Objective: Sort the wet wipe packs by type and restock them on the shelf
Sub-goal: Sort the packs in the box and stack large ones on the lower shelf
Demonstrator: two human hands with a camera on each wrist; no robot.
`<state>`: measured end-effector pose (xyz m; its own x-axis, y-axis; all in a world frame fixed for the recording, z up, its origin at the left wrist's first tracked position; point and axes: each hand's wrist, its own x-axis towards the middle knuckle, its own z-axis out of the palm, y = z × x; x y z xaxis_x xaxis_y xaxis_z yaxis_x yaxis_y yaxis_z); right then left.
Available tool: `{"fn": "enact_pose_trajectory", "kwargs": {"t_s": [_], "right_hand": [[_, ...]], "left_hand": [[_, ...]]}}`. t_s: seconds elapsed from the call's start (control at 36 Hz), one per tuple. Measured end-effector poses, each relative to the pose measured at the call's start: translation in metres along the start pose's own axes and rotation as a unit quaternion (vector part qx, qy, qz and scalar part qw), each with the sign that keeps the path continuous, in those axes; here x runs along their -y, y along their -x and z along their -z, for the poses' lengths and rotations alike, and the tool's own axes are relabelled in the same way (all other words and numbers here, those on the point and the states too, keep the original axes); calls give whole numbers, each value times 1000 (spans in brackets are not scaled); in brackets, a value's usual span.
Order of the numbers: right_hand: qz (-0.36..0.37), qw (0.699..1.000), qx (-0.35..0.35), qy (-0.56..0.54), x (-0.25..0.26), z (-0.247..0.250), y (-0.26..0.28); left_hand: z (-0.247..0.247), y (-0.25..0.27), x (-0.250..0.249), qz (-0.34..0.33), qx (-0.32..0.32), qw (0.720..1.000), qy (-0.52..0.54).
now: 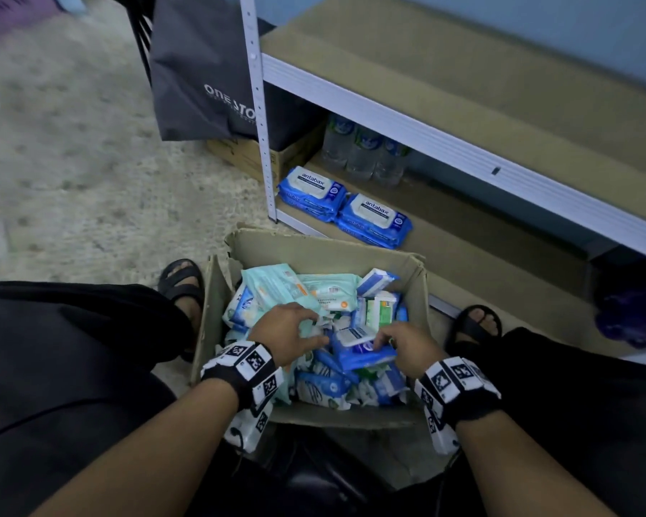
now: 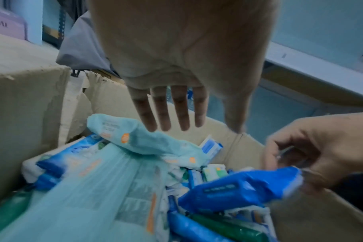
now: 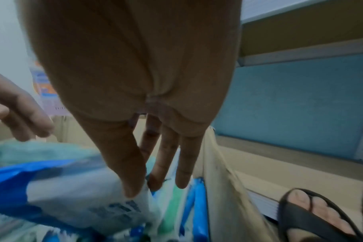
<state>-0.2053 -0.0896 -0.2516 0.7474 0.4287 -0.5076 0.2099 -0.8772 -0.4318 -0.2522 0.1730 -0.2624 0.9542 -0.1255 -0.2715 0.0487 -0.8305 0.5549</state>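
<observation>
- The right hand (image 1: pixel 407 345) fingers pinch a blue pack (image 1: pixel 358 348) inside the box (image 1: pixel 420 292).
- The left hand (image 1: pixel 288 332) is spread loose, holding nothing.
- Next, I think: lift it to the blue stacks (image 1: pixel 344 208) at the shelf's (image 1: pixel 463 255) left front corner.

Readable print: one brand name and one partial bag logo.
"antabax" stands on the white lids of two blue wipe packs (image 1: pixel 311 193) (image 1: pixel 375 219) on the bottom shelf (image 1: pixel 463 255); at ten o'clock from them, a grey bag (image 1: pixel 198 65) reads "ONE STO", cut off.
</observation>
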Motion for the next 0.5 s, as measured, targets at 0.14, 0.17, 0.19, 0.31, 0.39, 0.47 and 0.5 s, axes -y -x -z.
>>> {"fn": "enact_pose_trajectory", "kwargs": {"t_s": [0.14, 0.17, 0.19, 0.31, 0.39, 0.47, 0.5], "right_hand": [[-78, 991, 99, 36, -9, -16, 1], [-86, 990, 108, 41, -10, -21, 0], [-93, 988, 114, 49, -10, -25, -1], [-125, 985, 90, 73, -9, -33, -10], [-123, 988, 59, 75, -3, -34, -23], [-106, 990, 54, 81, 6, -39, -36], [-100, 990, 60, 81, 9, -42, -40]], "left_hand": [[1, 0, 20, 90, -3, 995, -51], [1, 0, 22, 92, -7, 994, -59], [0, 1, 24, 91, -10, 993, -73], [-3, 3, 27, 75, -10, 988, -131], [-2, 5, 28, 68, 6, 985, -156], [1, 5, 29, 69, 19, 982, -174], [2, 5, 30, 72, 25, 981, -180]]}}
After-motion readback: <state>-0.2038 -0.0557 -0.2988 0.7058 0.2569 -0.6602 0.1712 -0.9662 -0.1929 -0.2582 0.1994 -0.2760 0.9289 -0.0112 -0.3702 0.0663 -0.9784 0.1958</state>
